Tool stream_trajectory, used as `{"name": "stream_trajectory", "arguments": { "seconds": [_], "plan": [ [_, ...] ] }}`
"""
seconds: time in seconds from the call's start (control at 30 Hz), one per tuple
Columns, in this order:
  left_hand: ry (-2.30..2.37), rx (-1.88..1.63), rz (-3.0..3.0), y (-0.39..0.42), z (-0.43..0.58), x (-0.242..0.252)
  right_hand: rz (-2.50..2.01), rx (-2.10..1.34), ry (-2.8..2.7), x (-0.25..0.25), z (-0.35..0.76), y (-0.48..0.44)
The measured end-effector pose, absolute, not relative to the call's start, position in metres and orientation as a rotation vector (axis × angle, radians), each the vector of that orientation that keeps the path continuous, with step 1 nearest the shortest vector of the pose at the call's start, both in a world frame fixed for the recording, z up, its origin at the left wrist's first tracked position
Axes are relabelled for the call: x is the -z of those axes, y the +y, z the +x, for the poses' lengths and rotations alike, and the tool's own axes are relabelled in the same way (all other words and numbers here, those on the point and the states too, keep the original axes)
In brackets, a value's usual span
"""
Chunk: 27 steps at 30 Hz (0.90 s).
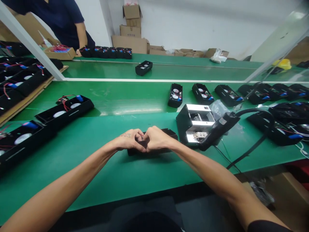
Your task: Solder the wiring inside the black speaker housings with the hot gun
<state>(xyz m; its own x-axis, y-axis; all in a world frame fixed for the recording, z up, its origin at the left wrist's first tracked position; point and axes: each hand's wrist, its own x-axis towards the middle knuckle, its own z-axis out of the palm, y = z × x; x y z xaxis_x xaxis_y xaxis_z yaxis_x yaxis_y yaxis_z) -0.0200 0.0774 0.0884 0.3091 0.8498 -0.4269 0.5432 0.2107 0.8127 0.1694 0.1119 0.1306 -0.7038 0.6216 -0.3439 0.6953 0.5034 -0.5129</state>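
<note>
A long black speaker housing point(159, 152) lies on the green bench mat in front of me, with my hands covering its left half. My left hand point(131, 139) bends over the left end, thumb and fingers drawn together. Close against it, my right hand point(155, 138) is closed too, knuckles up. Their fingertips meet over the housing around a small dark part that I cannot make out. To the right of the housing stands a black and silver machine point(183, 124) with an open front.
A black-handled tool point(220, 130) with a thick cable leans beside the machine. Housings with white speakers and wires stand at left point(64, 111), along the back point(175, 95) and at right point(272, 129). A white rail point(154, 80) crosses the bench. Across it stands a person point(65, 22) by a carton.
</note>
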Motion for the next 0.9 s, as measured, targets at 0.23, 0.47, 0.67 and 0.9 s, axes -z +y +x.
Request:
{"name": "stream_trajectory", "arguments": {
  "seconds": [0.23, 0.47, 0.67, 0.9],
  "plan": [
    [1.353, -0.383, 1.492, 0.077, -0.020, -0.085, 1.141, 0.975, 2.608, -0.134, 0.170, 0.111],
    [1.361, -0.379, 1.544, 0.084, -0.024, -0.078, 1.123, 0.979, 2.606, -0.137, 0.162, 0.119],
    [1.447, -0.437, 1.764, 0.060, -0.017, -0.072, 1.047, 0.721, 3.197, -0.125, 0.211, 0.072],
    [1.480, -0.734, 2.432, 0.007, -0.007, -0.028, 3.306, -0.130, 2.698, -0.090, 0.336, 0.054]
  ]
}}
